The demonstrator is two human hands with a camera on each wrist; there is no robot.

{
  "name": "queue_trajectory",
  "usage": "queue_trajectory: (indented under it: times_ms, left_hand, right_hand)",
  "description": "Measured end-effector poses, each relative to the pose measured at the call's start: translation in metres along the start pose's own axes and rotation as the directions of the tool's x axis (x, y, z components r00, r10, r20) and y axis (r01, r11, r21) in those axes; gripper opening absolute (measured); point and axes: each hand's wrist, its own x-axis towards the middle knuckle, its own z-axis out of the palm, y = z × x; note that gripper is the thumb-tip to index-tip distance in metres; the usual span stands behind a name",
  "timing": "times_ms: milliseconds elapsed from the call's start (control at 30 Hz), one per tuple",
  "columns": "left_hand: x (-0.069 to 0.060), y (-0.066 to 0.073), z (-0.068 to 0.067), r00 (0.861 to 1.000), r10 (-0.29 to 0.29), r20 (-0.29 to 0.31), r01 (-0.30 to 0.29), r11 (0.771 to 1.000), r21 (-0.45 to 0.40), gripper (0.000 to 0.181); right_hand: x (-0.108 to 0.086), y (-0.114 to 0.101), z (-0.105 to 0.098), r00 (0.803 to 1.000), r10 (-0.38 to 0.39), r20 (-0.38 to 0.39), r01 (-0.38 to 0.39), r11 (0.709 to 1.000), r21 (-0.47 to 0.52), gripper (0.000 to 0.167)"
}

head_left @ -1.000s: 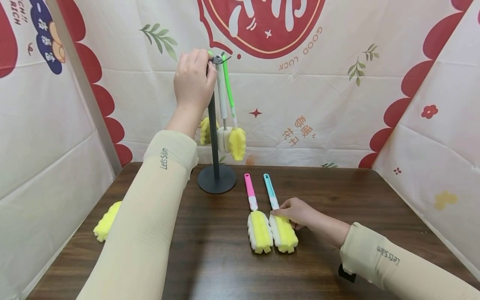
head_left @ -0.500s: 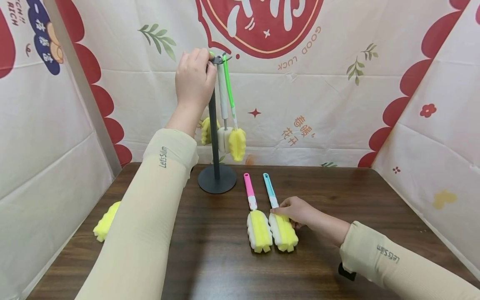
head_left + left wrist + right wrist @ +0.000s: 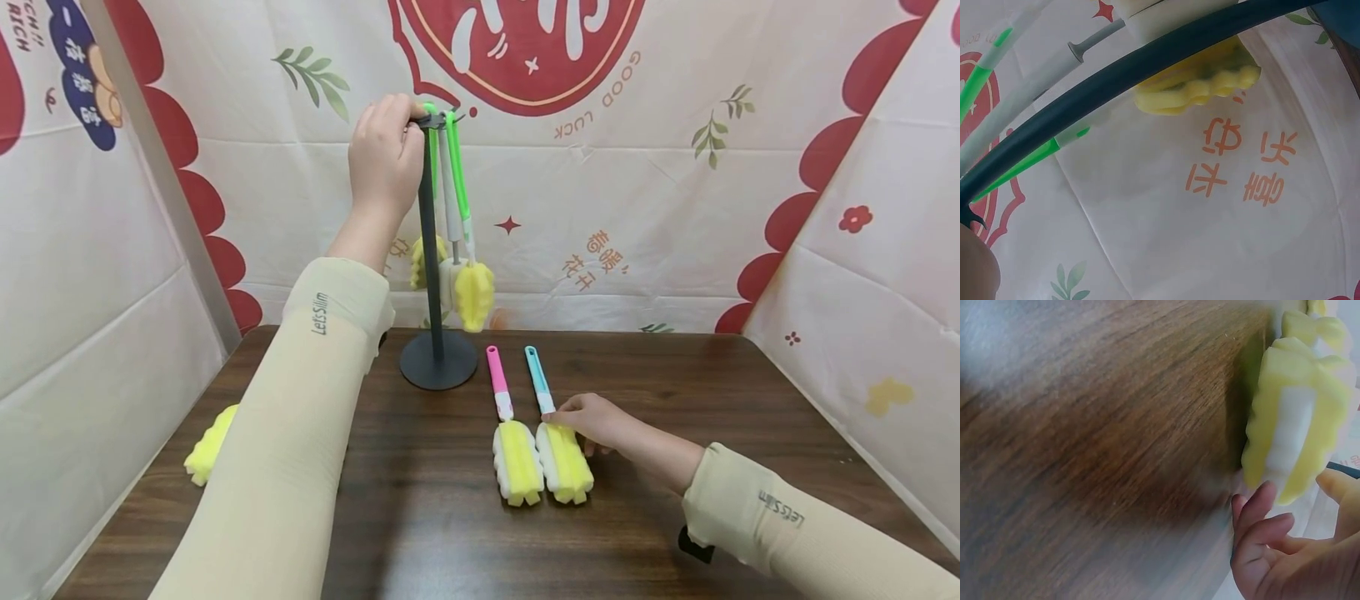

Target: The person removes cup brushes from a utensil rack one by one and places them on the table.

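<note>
My left hand [image 3: 387, 154] grips the top of a black stand [image 3: 428, 208] with hooks, which stands on a round base. Two green-handled sponge brushes, the front one [image 3: 474, 292] yellow, hang from it beside a white sponge brush [image 3: 452, 183]. The left wrist view shows the pole [image 3: 1085, 94] crossing in front of a yellow sponge [image 3: 1197, 84]. Lower right, my right hand [image 3: 600, 421] pinches a blue-handled sponge brush [image 3: 566, 467] near its neck, with the brush lying on the table. In the right wrist view, fingertips [image 3: 1263, 500] are at the sponge's [image 3: 1294, 419] lower end.
A pink-handled sponge brush [image 3: 517, 458] lies right beside the blue-handled one on the dark wood table [image 3: 420, 517]. Another yellow sponge [image 3: 212, 442] shows at the left, partly hidden by my left sleeve. A printed cloth [image 3: 637, 200] surrounds the back and sides.
The stand has turned a little in my left hand, and its base has shifted slightly right. The hanging brushes have swung, so the rear green handle shows now. My right hand has barely moved.
</note>
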Motion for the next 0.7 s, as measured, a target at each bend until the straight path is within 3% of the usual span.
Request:
queue_trajectory:
  times_ms: [367,700]
  left_hand:
    - [0.000,0.002,0.002,1.000,-0.012,-0.004,0.012,0.993,-0.115,0.031]
    - [0.000,0.004,0.003,0.999,-0.052,0.000,0.050,0.967,-0.251,0.032]
  right_hand:
    - [-0.004,-0.001,-0.004,0.999,-0.023,-0.050,0.024,1.000,0.020,0.054]
    - [0.001,-0.015,-0.017,0.992,-0.096,-0.087,0.099,0.995,0.034,0.065]
